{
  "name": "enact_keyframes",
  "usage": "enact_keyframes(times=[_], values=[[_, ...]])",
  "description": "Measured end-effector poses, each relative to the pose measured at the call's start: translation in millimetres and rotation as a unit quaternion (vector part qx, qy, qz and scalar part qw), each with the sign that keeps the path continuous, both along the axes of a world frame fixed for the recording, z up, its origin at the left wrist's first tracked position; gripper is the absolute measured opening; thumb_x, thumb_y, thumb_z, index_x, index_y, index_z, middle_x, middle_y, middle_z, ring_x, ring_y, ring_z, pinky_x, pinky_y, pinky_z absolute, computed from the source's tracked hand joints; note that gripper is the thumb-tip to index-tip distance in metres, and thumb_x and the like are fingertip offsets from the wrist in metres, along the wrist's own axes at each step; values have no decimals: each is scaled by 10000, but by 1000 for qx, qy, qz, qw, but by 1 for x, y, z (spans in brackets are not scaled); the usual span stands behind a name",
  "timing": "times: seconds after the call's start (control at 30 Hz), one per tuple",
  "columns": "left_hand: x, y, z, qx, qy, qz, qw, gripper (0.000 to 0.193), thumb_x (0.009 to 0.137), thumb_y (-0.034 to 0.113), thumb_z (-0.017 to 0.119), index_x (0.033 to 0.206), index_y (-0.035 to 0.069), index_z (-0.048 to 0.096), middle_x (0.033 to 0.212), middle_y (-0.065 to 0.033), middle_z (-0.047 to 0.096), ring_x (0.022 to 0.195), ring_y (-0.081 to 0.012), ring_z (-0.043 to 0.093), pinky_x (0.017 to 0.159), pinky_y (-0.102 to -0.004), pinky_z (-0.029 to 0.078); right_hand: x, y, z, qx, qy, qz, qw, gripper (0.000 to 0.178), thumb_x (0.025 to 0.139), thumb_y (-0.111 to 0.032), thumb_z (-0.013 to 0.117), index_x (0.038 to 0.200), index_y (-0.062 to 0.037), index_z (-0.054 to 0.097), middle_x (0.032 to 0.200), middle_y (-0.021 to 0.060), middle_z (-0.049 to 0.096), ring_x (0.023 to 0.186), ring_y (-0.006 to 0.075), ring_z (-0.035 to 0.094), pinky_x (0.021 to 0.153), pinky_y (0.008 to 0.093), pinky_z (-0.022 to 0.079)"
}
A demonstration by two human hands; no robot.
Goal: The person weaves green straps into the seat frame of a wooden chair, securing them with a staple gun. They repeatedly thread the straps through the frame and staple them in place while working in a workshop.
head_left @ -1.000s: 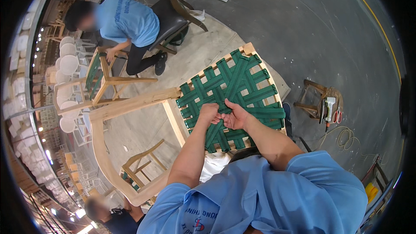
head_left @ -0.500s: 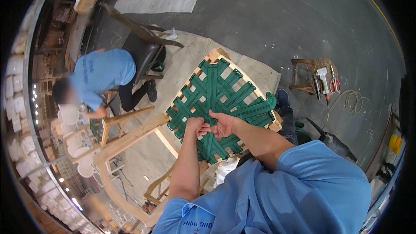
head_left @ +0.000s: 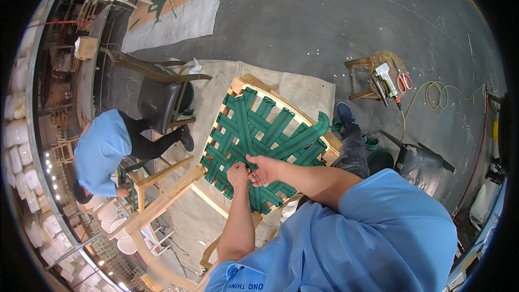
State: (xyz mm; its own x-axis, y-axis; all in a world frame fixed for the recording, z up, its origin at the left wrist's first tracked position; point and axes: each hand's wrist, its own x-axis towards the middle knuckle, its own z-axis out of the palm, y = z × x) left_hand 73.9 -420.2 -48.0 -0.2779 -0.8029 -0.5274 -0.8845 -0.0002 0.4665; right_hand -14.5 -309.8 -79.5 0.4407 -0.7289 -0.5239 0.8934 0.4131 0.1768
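Green webbing straps (head_left: 244,124) are woven across the seat of a pale wooden chair frame (head_left: 175,192) in front of me. My left hand (head_left: 238,176) is closed at the near middle of the weave, its fingers pinching a strap. Right beside it, my right hand (head_left: 264,170) curls its fingers around the same place, thumb raised over the webbing. What lies between the fingertips is partly hidden. From under my right hand a diagonal strap (head_left: 294,141) runs to the right, where its loose end curls up above the seat rail.
A wooden stool (head_left: 361,78) at the right carries red-handled scissors (head_left: 404,82) and a white power tool (head_left: 386,75) with a coiled hose (head_left: 435,96). At left a co-worker in blue (head_left: 102,143) bends over another frame beside a dark chair (head_left: 157,103). A cardboard sheet (head_left: 178,19) lies beyond.
My view has shifted, so the chair sits slightly further left. Both hands stay together on the webbing. The loose strap end points up more, and the co-worker's posture and arm have changed.
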Motion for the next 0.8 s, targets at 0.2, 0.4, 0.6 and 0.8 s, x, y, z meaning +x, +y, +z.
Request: enact_keyframes(times=[0.2, 0.4, 0.6, 0.8], values=[[37, 6, -8, -36, 143, 126, 981, 214, 984, 103, 581, 1038, -66, 700, 626, -85, 629, 495, -161, 609, 462, -320, 477, -70, 89, 62, -65, 508, -97, 853, 343, 1036, -295, 661, 1266, -40, 670, 915, 92, 731, 766, 166, 706, 719, 362, 585], [23, -23, 6, -254, 63, 11, 965, 253, 1021, 160, 537, 952, -42, 671, 781, -194, 690, 711, -311, 691, 695, -442, 537, -196, 161, -15, -14, 705, 53, 707, 435, 1018, -383, 670, 1273, -31, 646, 1063, 98, 714, 1031, 225, 668, 916, 371, 540], [50, -81, 83, -219, 50, -19, 974, 288, 1022, 213, 532, 1064, -15, 703, 918, -191, 693, 843, -319, 672, 786, -443, 524, -210, 164, -12, -137, 637, 290, 701, 591, 917, -545, 765, 1158, -20, 642, 1088, 93, 703, 1035, 210, 643, 916, 357, 511], [36, -46, 103, 87, 152, 170, 970, 252, 1096, 269, 484, 1200, 97, 635, 1006, -67, 701, 685, -182, 674, 588, -313, 571, -203, 192, -4, -218, 730, 354, 543, 573, 821, -581, 833, 947, -37, 704, 881, 155, 735, 846, 308, 721, 747, 402, 553]])
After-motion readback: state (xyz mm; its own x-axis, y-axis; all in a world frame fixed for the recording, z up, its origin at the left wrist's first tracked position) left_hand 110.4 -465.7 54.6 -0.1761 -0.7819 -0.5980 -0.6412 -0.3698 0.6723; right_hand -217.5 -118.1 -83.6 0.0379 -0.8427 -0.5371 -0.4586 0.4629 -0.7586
